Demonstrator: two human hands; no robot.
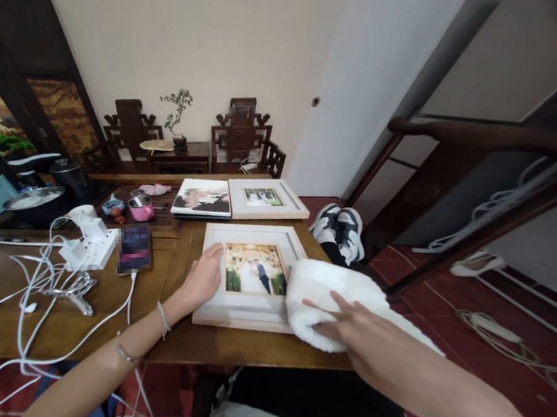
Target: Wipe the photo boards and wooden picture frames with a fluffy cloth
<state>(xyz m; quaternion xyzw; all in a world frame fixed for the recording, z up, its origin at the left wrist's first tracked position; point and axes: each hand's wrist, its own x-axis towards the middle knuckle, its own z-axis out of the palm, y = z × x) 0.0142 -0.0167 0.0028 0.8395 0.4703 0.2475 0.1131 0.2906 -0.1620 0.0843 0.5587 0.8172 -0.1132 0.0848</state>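
Note:
A light wooden picture frame point(254, 320) lies flat on the brown table point(178, 340), its white mat around a small wedding photo point(254, 270). Across the left border of the frame rests my left hand point(202, 279), with the fingers stretched out on it. My right hand point(356, 329) presses a folded fluffy white towel point(334, 280) onto the right side of the frame. Part of that side is hidden under the towel, which also hangs past the table's edge. The right index finger and others show spread on the cloth; the thumb side is tucked into its fold.
Behind lie a second frame point(287, 198) and a photo panel point(212, 206). Leftward are a phone point(134, 249) on a cable, a power strip point(90, 248), tangled white cords, a pink cup point(141, 209) and a pot point(35, 207). A wooden chair point(467, 134) stands right, near shoes point(339, 227).

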